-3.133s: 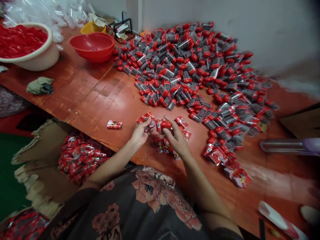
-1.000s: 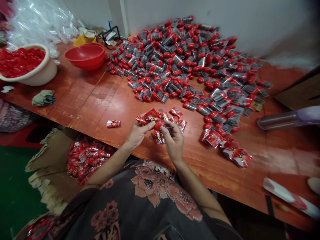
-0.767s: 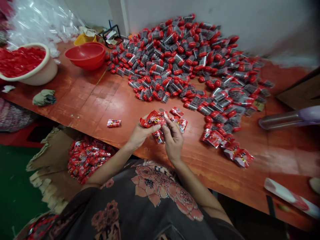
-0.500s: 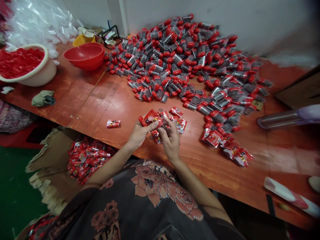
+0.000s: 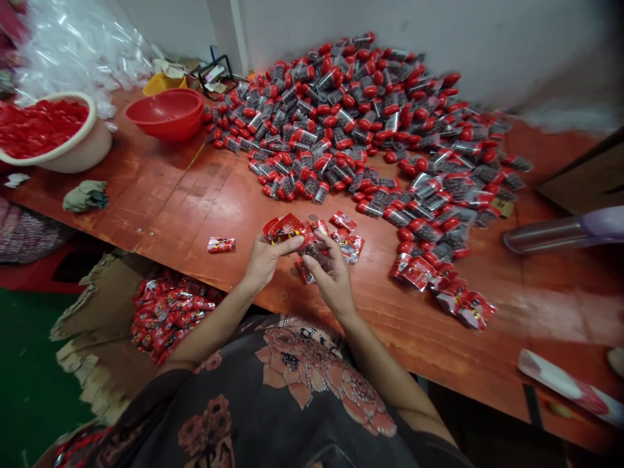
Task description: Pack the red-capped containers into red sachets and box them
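My left hand is closed on several red printed wrappers, its thumb lying across them. Close beside it, my right hand has thumb and fingers curled together near the wrappers' right end. Something small and dark shows between its fingertips, but I cannot make out what. Under and behind the hands lie more red packets on the table. One wrapped packet lies apart to the left. Beyond the hands rises a large pile of clear tubes with red caps and dark contents.
At the left stand a white tub of red pieces and a red bowl. A crumpled cloth lies near the edge. Below the table, a torn cardboard box holds red packets. A clear tube lies at right.
My hands have drawn slightly apart, the left one shifting left with the wrappers, which now spread more openly. The view has tipped a little; the pile and containers look unchanged.
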Tool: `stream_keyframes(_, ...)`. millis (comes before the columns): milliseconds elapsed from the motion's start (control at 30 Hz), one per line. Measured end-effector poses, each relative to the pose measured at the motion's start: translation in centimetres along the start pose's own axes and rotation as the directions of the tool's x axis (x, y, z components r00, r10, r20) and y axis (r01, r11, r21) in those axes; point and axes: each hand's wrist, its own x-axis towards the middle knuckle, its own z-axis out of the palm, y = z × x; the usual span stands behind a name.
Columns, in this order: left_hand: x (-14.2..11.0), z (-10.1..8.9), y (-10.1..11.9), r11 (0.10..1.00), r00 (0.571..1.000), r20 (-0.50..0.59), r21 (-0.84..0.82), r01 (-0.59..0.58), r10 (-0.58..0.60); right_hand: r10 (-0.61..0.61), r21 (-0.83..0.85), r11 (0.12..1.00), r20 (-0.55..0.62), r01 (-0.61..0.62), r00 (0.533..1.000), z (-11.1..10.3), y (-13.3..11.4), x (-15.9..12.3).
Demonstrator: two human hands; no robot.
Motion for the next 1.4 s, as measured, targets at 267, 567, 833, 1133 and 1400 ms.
stream_keyframes(267, 0.3, -0.6, -0.6, 0.995, 0.998, 0.056, 0.094, -0.015, 0.01, -0.016, 0.0, 1.0, -0.038, 0.016, 0.999, -0.1, 0.2, -0.1)
stream_keyframes(567, 0.2, -0.3, -0.6, 1.0, 0.998, 0.069, 0.023, 0.004, -0.006, 0.125, 0.15, 0.982, -0.072, -0.113, 0.99, 0.6, 0.5, -0.4)
stream_keyframes(833, 0.4, -0.2, -1.7, 0.997, 0.997, -0.054, -0.058, -0.049, 0.045, 0.129, 0.076, 0.988, 0.05, -0.132, 0.99, -0.2, 0.4, 0.3)
stream_keyframes(1133, 0.2, -0.6, -1.6, 1.0, 0.999, 0.026, 0.005, 0.02, -0.02, 0.105, -0.107, 0.99, 0.081, -0.096, 0.991, -1.6, 1.3, 0.8)
stream_keyframes(1400, 0.6, -1.3, -3.2, 0.988, 0.988, 0.033, -0.013, 0.152, -0.152, 0.128, -0.066, 0.989, -0.041, -0.131, 0.991, -1.7, 1.3, 1.6)
